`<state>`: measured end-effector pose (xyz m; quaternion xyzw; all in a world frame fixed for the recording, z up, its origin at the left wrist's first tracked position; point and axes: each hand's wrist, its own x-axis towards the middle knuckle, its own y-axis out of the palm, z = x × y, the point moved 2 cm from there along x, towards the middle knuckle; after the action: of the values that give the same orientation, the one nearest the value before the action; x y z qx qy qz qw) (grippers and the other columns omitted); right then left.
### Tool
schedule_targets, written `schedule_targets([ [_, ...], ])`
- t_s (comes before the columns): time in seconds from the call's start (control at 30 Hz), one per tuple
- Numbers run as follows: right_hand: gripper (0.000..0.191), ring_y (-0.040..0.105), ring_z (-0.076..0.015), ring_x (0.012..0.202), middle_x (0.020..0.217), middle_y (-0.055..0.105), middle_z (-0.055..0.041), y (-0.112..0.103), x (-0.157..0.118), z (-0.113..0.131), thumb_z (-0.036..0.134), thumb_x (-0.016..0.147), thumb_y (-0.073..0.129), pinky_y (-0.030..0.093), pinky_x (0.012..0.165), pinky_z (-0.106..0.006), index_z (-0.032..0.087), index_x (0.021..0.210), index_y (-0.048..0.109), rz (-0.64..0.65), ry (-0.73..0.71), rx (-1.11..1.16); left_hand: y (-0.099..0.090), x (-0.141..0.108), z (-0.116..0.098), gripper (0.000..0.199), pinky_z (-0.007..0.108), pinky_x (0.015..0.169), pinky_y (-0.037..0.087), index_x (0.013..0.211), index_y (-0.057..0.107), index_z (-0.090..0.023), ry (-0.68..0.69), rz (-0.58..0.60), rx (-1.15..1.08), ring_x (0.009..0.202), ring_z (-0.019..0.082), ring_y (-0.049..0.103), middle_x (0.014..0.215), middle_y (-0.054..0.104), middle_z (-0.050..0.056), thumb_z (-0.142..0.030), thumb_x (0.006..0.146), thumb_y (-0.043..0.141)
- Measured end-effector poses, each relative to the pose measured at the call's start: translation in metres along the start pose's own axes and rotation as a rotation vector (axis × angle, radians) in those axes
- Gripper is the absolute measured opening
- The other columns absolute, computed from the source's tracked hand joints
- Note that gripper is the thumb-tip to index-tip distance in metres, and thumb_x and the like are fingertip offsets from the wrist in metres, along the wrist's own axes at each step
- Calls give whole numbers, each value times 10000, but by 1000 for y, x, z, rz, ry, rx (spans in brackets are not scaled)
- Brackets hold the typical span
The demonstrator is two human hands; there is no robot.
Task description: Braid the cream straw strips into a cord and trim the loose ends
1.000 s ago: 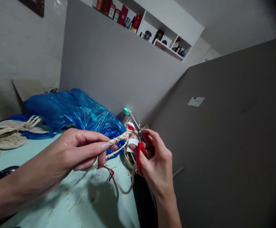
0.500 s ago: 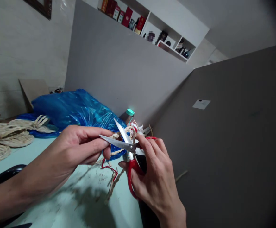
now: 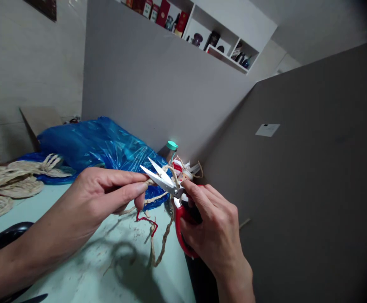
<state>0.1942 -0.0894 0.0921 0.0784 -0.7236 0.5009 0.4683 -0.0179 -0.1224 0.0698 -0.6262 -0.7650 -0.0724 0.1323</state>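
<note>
My right hand (image 3: 211, 223) is closed round the red handles of a pair of scissors (image 3: 163, 176), whose blades stand slightly apart and point to the upper left. My left hand (image 3: 104, 189) pinches a tan braided cord (image 3: 164, 245) between thumb and fingers, right by the blade tips. Part of the cord loops up behind the blades, and another length hangs down over the table. Below my left fingers dangles a thin red string (image 3: 147, 219). Whether the blades touch the cord I cannot tell.
A blue plastic bag (image 3: 85, 143) lies at the back of the pale green table (image 3: 85, 269). Dried tan bundles (image 3: 9, 181) lie at left. Behind my hands stands a bottle with a green cap (image 3: 172, 145). A grey partition (image 3: 297, 202) rises on the right.
The scissor blades have closed partway, and my right hand has shifted slightly right. More of the cord now hangs in a loop below the hands. My left hand keeps its pinch.
</note>
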Motion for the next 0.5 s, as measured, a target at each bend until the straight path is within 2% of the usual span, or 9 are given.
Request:
schedule_targets([
  [0.1, 247, 559, -155, 631, 745, 698, -26, 1, 0, 0, 87, 846, 579, 436, 577, -263, 120, 1057, 702, 22, -8, -58, 2, 2, 2, 297, 241, 495, 339, 681, 764, -225, -4, 90, 78, 570, 141, 487, 642, 670, 19, -475, 810, 670],
  [0.2, 225, 562, -142, 603, 715, 693, -16, 5, -1, -2, 87, 874, 550, 411, 568, -250, 137, 1025, 709, 22, 1, -93, 3, 2, -1, 307, 237, 479, 309, 628, 715, -214, -60, 106, -2, 549, 125, 434, 623, 615, 9, -464, 802, 677],
  [0.37, 237, 563, -157, 600, 706, 665, -28, 4, 0, -14, 124, 856, 539, 393, 577, -266, 138, 1014, 715, -62, 130, -216, 7, -2, -8, 274, 222, 457, 247, 662, 731, -205, -146, 128, -134, 524, 102, 348, 574, 527, -21, -450, 781, 713],
  [0.5, 213, 542, -141, 583, 705, 637, -4, 0, 0, -20, 209, 848, 588, 396, 576, -254, 154, 1026, 690, -60, 273, -54, 10, -3, -7, 245, 196, 478, 290, 694, 736, -207, -175, 148, -141, 544, 96, 365, 621, 577, -19, -426, 803, 725],
])
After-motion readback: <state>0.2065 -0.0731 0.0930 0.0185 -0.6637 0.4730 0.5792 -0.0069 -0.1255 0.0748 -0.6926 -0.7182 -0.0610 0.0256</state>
